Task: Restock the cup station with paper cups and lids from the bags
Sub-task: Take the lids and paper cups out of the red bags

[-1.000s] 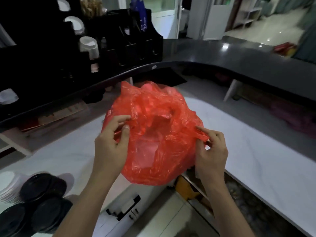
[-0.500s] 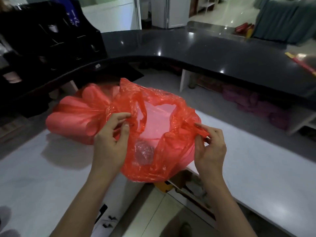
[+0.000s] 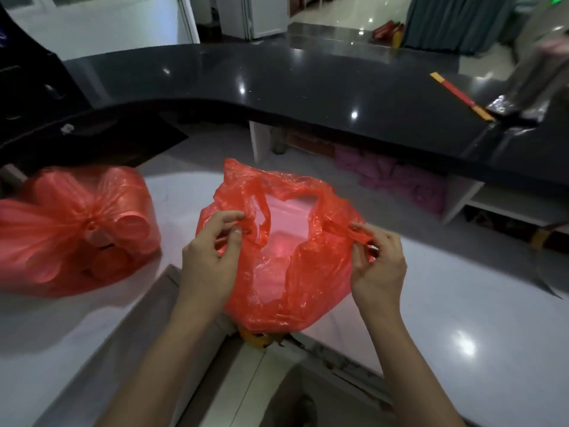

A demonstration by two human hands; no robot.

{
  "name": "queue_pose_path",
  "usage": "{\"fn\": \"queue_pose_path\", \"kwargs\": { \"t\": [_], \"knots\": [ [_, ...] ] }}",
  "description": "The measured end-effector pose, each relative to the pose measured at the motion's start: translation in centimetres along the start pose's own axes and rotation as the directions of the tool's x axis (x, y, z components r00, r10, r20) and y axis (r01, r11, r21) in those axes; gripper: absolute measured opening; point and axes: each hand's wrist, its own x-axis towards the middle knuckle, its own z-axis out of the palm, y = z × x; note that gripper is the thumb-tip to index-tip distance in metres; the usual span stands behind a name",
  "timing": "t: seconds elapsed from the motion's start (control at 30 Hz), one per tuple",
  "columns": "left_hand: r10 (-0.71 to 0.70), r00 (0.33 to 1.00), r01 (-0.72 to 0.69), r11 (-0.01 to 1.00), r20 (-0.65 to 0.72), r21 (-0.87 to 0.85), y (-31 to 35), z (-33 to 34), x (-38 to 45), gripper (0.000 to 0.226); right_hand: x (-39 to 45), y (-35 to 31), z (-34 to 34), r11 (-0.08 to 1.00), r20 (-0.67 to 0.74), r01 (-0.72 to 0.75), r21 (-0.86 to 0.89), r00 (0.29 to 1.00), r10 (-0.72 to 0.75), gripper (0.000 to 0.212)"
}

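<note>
My left hand [image 3: 209,260] and right hand [image 3: 380,266] pinch the red bag's [image 3: 286,272] mouth apart. A second full bag [image 3: 74,226] lies left, on the white counter [image 3: 462,318].

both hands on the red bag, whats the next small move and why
Probably pull the handles further apart. The left hand and right hand each pinch a side of the red bag, whose mouth is only partly open; the contents inside are blurred. The tied bag of cups lies untouched beside it.

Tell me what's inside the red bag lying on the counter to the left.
Through the tied red bag show round cup bottoms of stacked cups lying on their sides. The film hides their count and anything deeper.
</note>
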Motion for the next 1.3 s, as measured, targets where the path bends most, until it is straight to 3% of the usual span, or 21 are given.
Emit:
{"fn": "queue_pose_path", "kwargs": {
  "t": [0.23,0.4,0.77,0.9,1.0,1.17,1.3],
  "knots": [
    [0.036,0.986,-0.034,0.999,0.162,-0.015,2.1,6.0,0.8,0.020,1.8,3.3,-5.3,0.995,-0.156,-0.102,-0.020,0.983,0.098,0.028],
    [0.089,0.958,-0.074,0.995,0.271,-0.063,3.6,10.0,0.9,0.021,2.0,4.4,-9.4,0.982,-0.312,-0.187,0.003,0.933,0.179,0.029],
    [0.206,0.847,-0.157,0.978,0.491,-0.140,6.7,18.2,0.3,0.027,2.4,6.1,-16.8,0.948,-0.491,-0.319,-0.014,0.828,0.271,0.031],
    [0.239,0.731,-0.209,0.970,0.639,-0.123,7.1,20.3,0.0,0.049,2.3,6.9,-18.8,0.938,-0.507,-0.345,-0.011,0.811,0.292,0.027],
    [0.207,0.678,-0.212,0.974,0.706,-0.083,7.1,21.5,-0.4,0.061,2.1,7.3,-19.7,0.909,-0.465,-0.416,-0.029,0.810,0.356,0.038],
    [0.171,0.640,-0.217,0.975,0.749,-0.038,6.7,22.3,-0.8,0.065,1.9,7.7,-20.2,0.879,-0.445,-0.471,-0.072,0.804,0.394,0.044],
    [0.162,0.650,-0.219,0.976,0.743,-0.021,6.4,22.4,-0.8,0.060,1.7,7.9,-20.5,0.885,-0.481,-0.460,-0.069,0.793,0.375,0.043]
  ]
}}
